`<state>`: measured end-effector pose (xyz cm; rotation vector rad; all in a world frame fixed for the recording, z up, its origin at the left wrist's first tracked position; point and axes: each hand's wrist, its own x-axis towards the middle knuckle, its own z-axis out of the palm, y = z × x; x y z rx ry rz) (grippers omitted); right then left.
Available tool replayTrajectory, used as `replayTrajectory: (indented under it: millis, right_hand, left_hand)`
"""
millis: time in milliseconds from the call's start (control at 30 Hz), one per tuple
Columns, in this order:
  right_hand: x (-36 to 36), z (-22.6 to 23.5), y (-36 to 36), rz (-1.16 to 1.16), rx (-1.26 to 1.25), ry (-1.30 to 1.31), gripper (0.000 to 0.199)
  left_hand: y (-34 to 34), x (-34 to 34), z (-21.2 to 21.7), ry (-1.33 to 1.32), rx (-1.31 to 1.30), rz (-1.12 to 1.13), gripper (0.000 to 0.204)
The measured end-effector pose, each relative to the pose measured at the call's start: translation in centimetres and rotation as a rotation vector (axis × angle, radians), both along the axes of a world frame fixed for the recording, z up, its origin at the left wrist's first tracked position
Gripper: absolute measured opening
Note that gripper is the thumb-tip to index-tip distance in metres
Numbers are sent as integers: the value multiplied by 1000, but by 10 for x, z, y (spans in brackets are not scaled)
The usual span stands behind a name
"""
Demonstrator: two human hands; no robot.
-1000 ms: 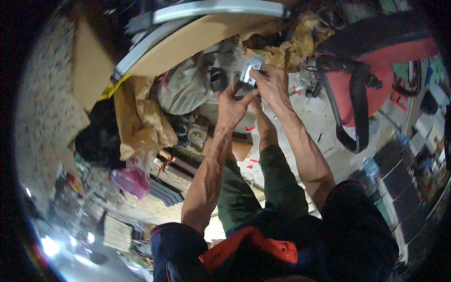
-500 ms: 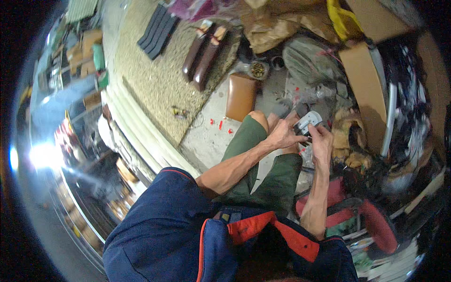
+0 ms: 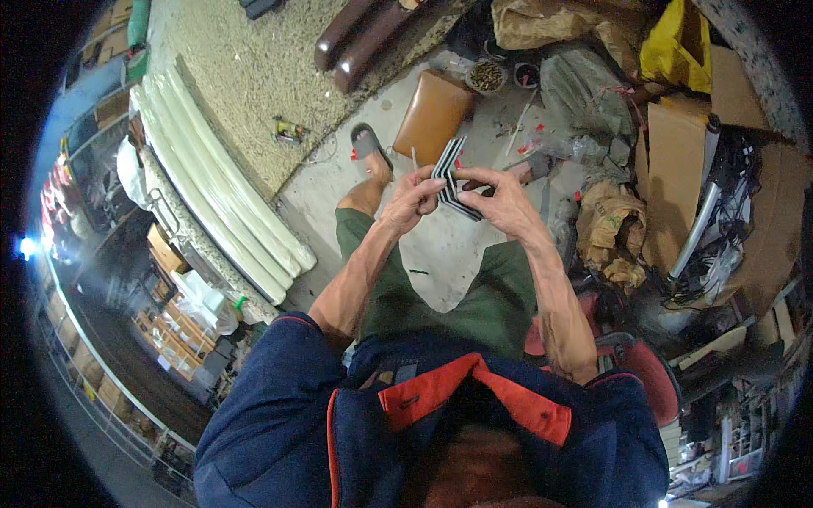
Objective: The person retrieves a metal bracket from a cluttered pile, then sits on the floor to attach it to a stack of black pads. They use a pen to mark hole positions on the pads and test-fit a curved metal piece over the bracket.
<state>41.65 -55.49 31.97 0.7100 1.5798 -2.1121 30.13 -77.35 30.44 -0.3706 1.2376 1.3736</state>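
Note:
Between my two hands, over the floor in front of my knees, is a small stack of bent metal brackets [image 3: 445,172] with dark faces and pale edges. My left hand [image 3: 412,201] pinches the stack's left side between thumb and fingers. From the right, my right hand [image 3: 506,203] grips it too, its thumb near the lower bend. Just beyond the brackets a brown padded cushion [image 3: 434,114] lies on the concrete floor. How many brackets there are is hard to make out.
A tub of small brass-coloured parts [image 3: 486,76] stands beyond the cushion. Dark brown padded rolls [image 3: 373,51] and a small yellow-green tool [image 3: 290,129] lie on the carpet. Wrapped white lengths [image 3: 224,186] run along the left. Cardboard [image 3: 673,182] and crumpled brown paper [image 3: 611,233] crowd the right.
My hands and the brackets have moved left, and the brackets are now turned with their bent edges upward in view. My knees have spread apart. My view has shifted.

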Motion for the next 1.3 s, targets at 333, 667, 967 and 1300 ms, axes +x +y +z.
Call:
replayTrajectory:
  millis: [333,667,967,1300]
  right_hand:
    - [-126,-16,-174,329,-283,-336,40]
    - [-399,55,-390,702,-86,-218,54]
    - [-549,133,-408,560,147,13,60]
    - [-676,146,-298,-138,114,-145,41]
  left_hand:
    - [-187,-102,-40,-93,74,53,51]
    - [-406,-328,40,33,106,195,53]
    - [-461,-453,107,271,-58,593,39]
    - [-513,-572,125,350,-431,533,23]
